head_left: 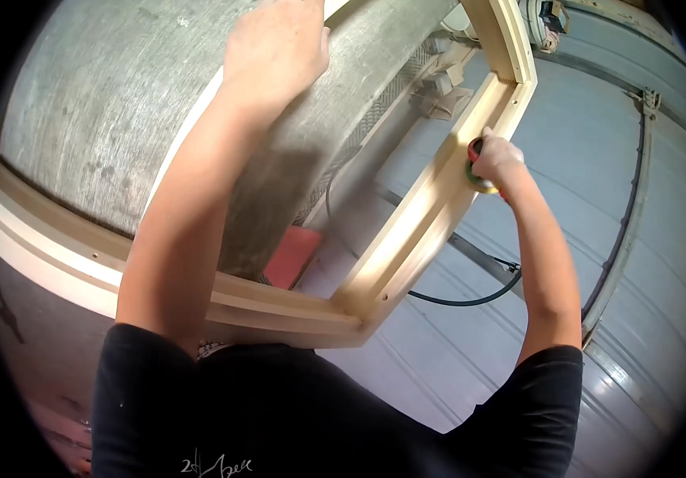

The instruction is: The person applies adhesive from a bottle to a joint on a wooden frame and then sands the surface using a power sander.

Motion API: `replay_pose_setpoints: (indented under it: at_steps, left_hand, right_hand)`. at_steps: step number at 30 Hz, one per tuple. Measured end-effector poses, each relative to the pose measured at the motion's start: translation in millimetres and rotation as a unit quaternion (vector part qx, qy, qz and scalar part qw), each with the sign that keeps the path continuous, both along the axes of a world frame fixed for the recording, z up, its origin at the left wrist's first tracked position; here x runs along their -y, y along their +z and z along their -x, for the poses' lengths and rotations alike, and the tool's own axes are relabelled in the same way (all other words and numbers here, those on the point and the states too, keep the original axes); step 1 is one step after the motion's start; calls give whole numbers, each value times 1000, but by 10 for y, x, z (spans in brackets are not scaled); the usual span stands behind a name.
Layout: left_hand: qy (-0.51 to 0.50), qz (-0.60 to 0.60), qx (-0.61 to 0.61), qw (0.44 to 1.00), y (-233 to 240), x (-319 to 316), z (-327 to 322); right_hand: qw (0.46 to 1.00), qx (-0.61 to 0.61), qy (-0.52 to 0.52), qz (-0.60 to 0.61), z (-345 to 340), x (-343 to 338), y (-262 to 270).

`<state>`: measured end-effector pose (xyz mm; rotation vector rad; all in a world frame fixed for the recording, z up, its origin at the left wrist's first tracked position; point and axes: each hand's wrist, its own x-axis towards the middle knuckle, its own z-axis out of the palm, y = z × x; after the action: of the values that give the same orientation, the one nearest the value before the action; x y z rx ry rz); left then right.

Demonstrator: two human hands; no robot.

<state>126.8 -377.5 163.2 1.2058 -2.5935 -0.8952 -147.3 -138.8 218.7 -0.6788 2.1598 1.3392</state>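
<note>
A pale wooden frame point(295, 309) with grooved rails and mitred-looking corners lies in front of me, partly over a worn grey work surface point(98, 119). My right hand point(498, 158) is closed around a small tool with red and green parts point(473, 170), perhaps a tape measure, against the frame's right rail. What the tool is cannot be told for sure. Up at the top edge is my left hand point(277, 48), its fingers cut off by the picture's edge, above a pale wooden strip point(190, 128) that runs partly beneath my forearm.
Beyond the right rail stands a ribbed metal wall or door point(581, 155) with a metal bar point(623, 221). A dark hose point(462, 303) loops below that rail. Wood offcuts point(441, 80) lie past the work surface, and a red panel point(292, 254) shows inside the frame.
</note>
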Motion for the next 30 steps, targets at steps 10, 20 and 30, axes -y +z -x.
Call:
replay_pose_setpoints:
  at_steps: [10, 20, 30]
  left_hand:
    - [13, 77, -44, 996, -118, -16, 100]
    - [26, 133, -122, 983, -237, -43, 132]
    - [9, 112, -76, 991, -356, 18, 15]
  right_hand:
    - [993, -94, 18, 73, 1352, 400, -41]
    - [995, -62, -6, 77, 1638, 473, -112]
    - [999, 15, -16, -39, 410, 299, -166]
